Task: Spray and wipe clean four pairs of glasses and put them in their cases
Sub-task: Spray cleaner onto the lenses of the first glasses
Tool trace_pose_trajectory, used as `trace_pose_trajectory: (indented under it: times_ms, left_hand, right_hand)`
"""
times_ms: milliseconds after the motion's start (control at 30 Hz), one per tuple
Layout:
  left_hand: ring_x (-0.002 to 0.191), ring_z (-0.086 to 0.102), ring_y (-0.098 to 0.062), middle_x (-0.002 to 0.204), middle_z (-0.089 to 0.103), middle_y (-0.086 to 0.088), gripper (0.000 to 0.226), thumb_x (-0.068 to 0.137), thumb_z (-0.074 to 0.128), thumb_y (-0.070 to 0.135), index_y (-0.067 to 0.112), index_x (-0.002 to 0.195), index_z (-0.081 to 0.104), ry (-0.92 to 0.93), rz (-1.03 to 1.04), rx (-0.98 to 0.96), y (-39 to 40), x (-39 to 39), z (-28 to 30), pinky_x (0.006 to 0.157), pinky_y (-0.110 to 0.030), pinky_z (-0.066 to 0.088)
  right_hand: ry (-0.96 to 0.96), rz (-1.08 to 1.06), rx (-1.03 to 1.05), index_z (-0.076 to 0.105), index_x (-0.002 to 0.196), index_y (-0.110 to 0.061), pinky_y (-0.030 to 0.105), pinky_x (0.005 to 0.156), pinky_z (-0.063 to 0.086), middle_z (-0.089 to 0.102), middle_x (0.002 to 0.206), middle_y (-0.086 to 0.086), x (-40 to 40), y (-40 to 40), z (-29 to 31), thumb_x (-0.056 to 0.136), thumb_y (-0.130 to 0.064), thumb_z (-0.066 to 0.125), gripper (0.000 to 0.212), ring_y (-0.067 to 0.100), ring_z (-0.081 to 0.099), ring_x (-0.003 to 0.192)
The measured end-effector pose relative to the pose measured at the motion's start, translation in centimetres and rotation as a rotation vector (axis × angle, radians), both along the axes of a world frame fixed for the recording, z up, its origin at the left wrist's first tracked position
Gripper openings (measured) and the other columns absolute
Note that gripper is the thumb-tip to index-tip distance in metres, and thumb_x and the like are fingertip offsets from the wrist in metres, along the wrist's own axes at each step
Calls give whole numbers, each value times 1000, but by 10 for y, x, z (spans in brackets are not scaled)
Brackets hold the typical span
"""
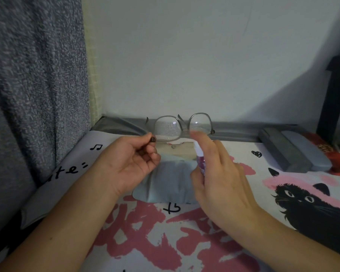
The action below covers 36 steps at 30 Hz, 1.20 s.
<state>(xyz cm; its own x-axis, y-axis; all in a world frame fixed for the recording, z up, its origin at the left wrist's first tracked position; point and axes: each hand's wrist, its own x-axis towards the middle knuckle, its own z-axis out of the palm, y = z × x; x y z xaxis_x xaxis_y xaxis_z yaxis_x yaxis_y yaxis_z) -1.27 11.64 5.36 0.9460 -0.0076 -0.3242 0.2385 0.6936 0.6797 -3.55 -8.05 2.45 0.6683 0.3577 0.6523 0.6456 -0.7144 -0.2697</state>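
Note:
My left hand (130, 163) pinches the hinge corner of a pair of grey-framed glasses (182, 125) and holds them upright above the table. Fine droplets speckle the left lens. My right hand (220, 173) grips a small purple spray bottle (201, 161) with a white top, index finger raised over the nozzle, which points at the lenses. A grey-blue cleaning cloth (167, 183) lies flat on the table below both hands.
An open grey glasses case (294, 152) lies at the right rear, with something red (338, 161) beside it. The table cover (165, 242) has pink patches and a black cat print. A grey curtain (31, 95) hangs on the left, a white wall behind.

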Motion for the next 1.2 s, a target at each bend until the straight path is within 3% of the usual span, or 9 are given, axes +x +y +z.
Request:
trace_pose_trajectory:
  times_ms: [267, 500, 633, 700, 800, 867, 967, 1033, 1200]
  left_hand:
    - [51, 47, -8, 68, 54, -4, 13, 95, 58, 4, 3, 83, 63, 7, 35, -10, 4, 1, -1, 48, -22, 46]
    - [51, 46, -7, 72, 54, -5, 9, 94, 58, 5, 3, 86, 62, 14, 37, -6, 5, 3, -2, 48, -22, 46]
    - [53, 45, -8, 69, 52, -4, 10, 95, 57, 5, 4, 86, 62, 29, 45, -1, 4, 2, -4, 48, -21, 46]
    - [53, 46, -8, 68, 51, -4, 9, 94, 57, 5, 5, 87, 62, 1, 36, 35, 3, 2, -5, 51, -21, 46]
    - [56, 48, -11, 68, 51, -5, 14, 97, 56, 6, 5, 85, 64, -140, 78, 303, 1, 2, -9, 54, -23, 46]
    - [64, 51, -17, 69, 55, -7, 20, 99, 59, 11, 10, 82, 69, -264, 145, 613, 3, 2, -14, 63, -29, 45]
    - [70, 55, -28, 68, 62, -6, 22, 99, 61, 26, 19, 81, 71, -378, 231, 959, 2, -1, -18, 73, -43, 44]
    - [74, 65, -34, 72, 69, -6, 20, 99, 61, 25, 23, 82, 70, -410, 332, 1095, -3, -3, -17, 78, -48, 54]
    - [80, 70, -27, 81, 72, -5, 20, 99, 60, 19, 32, 85, 68, -522, 408, 1162, -9, -6, -16, 81, -42, 59]
  right_hand:
    - [-31, -155, 175, 14, 152, -39, 52, 56, 52, 55, 107, 7, 17, -19, 10, 87, 0, 60, 89, 30, 57, 70]
    - [91, -114, 187, 25, 138, -46, 35, 68, 43, 51, 94, -10, 15, -19, 11, 86, -3, 61, 76, 4, 54, 76]
    - [112, -169, 368, 13, 150, -45, 29, 59, 52, 52, 94, -19, 21, -26, 16, 91, -5, 62, 86, 6, 60, 74]
    - [161, -210, 508, 9, 152, -45, 36, 63, 58, 58, 100, -10, 30, -35, 24, 94, -10, 60, 85, 12, 63, 75]
    - [220, -258, 706, 21, 150, -39, 47, 78, 61, 59, 120, 5, 62, -63, 25, 94, -15, 51, 68, 23, 66, 94]
    - [290, -289, 770, 39, 135, -35, 49, 84, 59, 59, 110, -2, 81, -83, 21, 95, -12, 49, 47, 25, 63, 96]
    - [372, -336, 734, 52, 109, -22, 34, 67, 54, 58, 93, -1, 96, -104, 11, 97, -12, 56, 17, 24, 59, 79]
    - [380, -335, 683, 55, 111, -18, 24, 68, 45, 61, 98, 1, 101, -106, 4, 97, -14, 62, 17, 19, 59, 84]
    - [428, -278, 585, 54, 118, -17, 31, 82, 47, 64, 107, 2, 112, -99, -12, 96, -17, 67, 25, 19, 62, 98]
